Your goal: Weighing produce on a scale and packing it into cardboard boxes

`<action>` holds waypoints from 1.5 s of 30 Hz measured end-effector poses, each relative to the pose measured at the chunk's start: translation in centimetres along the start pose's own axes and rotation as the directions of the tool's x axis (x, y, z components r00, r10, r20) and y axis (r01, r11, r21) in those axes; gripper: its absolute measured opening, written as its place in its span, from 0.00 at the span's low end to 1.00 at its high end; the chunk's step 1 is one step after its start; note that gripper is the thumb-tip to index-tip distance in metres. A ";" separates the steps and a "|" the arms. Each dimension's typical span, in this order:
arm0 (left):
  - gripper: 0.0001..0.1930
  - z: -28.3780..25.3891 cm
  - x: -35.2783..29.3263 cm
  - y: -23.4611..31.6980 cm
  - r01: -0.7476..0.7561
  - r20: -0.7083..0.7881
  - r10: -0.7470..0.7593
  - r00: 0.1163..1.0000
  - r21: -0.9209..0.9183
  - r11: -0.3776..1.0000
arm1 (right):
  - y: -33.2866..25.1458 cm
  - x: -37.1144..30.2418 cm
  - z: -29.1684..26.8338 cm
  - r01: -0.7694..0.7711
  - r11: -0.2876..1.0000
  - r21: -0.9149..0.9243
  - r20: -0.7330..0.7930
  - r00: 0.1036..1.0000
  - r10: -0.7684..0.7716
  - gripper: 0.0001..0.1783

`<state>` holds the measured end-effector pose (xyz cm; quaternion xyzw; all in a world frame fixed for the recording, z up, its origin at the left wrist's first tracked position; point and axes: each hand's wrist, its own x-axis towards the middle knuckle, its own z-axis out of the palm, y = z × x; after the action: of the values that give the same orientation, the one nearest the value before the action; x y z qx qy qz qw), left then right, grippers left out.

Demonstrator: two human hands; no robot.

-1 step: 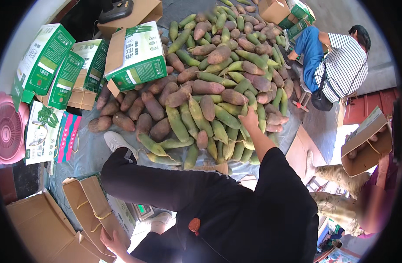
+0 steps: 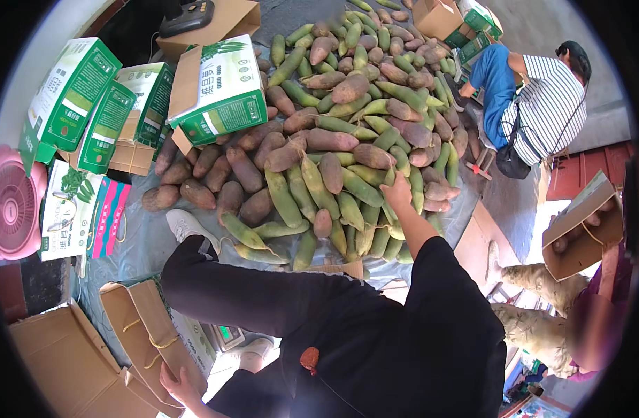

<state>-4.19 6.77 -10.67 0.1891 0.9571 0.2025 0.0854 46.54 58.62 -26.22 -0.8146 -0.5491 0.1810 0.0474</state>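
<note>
Over a grey-blue plastic sheet [image 2: 142, 240] lie heaped elongated green and reddish-brown radishes [image 2: 281, 198]. Right of centre, the right hand [image 2: 399, 191] touches them; near left, the left hand [image 2: 185, 391] touches an open brown cardboard box [image 2: 152, 315]. Neither grip can be told.

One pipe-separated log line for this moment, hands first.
left hand: on open carton | right hand: at vegetable pile | rest: scale, green-white box, person in striped shirt
</note>
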 end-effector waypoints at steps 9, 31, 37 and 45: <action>0.32 -1.4 0.5 2.4 0.084 0.138 -0.084 0.987 0.004 0.996 | -4.4 -1.4 -0.6 0.569 0.817 -0.090 -0.038 0.818 -0.574 0.33; 0.09 0.5 -0.5 5.0 0.036 0.109 -0.049 0.993 0.112 0.993 | -44.5 -44.8 -5.3 0.370 -0.444 0.816 -0.292 -0.400 -0.869 0.16; 0.09 1.6 -0.5 5.0 -0.023 0.125 0.013 0.992 0.082 0.996 | -42.2 -52.0 5.3 0.694 -0.555 0.459 0.273 -0.705 -0.655 0.14; 0.07 1.7 -1.1 5.8 -0.041 0.105 0.033 0.994 0.073 0.996 | -40.9 -53.9 12.4 0.896 -0.440 0.059 0.787 -0.313 -0.532 0.19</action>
<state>-0.85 11.81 -9.70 0.2201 0.9546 0.1577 0.1239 -11.50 24.00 -13.36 0.0734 -0.9582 0.0583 -0.2702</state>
